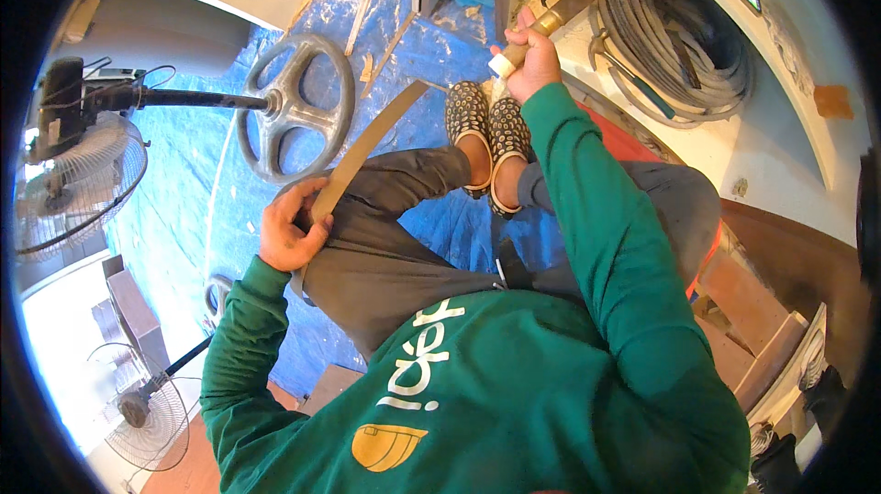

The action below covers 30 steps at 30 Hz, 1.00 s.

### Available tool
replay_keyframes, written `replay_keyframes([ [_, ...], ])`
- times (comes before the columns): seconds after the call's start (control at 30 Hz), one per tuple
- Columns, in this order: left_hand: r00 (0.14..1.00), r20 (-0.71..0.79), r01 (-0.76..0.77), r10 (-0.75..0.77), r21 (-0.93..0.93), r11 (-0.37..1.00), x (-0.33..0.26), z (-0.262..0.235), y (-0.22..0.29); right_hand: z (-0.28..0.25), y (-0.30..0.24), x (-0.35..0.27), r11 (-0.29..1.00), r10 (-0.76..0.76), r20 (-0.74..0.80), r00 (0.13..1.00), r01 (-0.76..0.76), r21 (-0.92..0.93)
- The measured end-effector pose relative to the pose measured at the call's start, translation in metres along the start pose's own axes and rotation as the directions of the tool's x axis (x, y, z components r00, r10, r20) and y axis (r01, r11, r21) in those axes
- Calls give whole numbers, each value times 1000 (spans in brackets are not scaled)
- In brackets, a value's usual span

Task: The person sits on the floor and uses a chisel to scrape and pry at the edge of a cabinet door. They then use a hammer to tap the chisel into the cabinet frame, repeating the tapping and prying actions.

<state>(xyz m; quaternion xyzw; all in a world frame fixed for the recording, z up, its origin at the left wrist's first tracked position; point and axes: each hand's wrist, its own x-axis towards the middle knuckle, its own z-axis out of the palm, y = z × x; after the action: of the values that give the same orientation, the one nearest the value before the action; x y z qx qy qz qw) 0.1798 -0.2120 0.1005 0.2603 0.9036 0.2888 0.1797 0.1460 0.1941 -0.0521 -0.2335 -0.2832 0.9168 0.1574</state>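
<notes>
My left hand (292, 226) grips a long, thin, flat brown strip (369, 139) between thumb and fingers. The strip curves up and away from my left thigh, and its far end hangs free near my shoes. Farther off to the right, my right hand (535, 65) is wrapped round a handled tool (549, 22). That tool has a flat, stained brown end, a brass-coloured collar and a white butt end. Its exact kind is unclear. The strip and the tool are apart. Part of the strip's near end is hidden by my left hand.
A standing fan (78, 184) with a round spoked base (275, 104) is at left, with a second fan (138, 407) below it. A blue tarp (174, 150) covers the floor. Coiled hose (688, 44) lies in the curved shelf at upper right. Patterned clogs (468, 113) are on my feet.
</notes>
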Motion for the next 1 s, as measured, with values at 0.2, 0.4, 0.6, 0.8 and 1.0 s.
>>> replay_keyframes([
  [0.2, 992, -62, -102, 105, 52, 993, 8, 8, -5, -6, 15, 43, 1000, -17, -16, 1000, 16, -6],
  [0.4, 992, -56, -106, 111, 83, 991, 10, 7, -6, -3, 26, 38, 997, -40, -16, 999, 39, -73],
  [0.6, 990, -70, -115, 122, 97, 989, 10, 10, -8, 4, 21, 30, 992, -51, -21, 998, 48, -115],
  [0.8, 982, -108, -142, 153, 104, 984, 9, 12, -15, 9, 14, 24, 985, -65, -5, 998, 64, -161],
  [1.0, 989, -77, -120, 128, 104, 987, 7, 6, -8, -4, 2, -10, 956, -24, -93, 995, -5, -294],
])
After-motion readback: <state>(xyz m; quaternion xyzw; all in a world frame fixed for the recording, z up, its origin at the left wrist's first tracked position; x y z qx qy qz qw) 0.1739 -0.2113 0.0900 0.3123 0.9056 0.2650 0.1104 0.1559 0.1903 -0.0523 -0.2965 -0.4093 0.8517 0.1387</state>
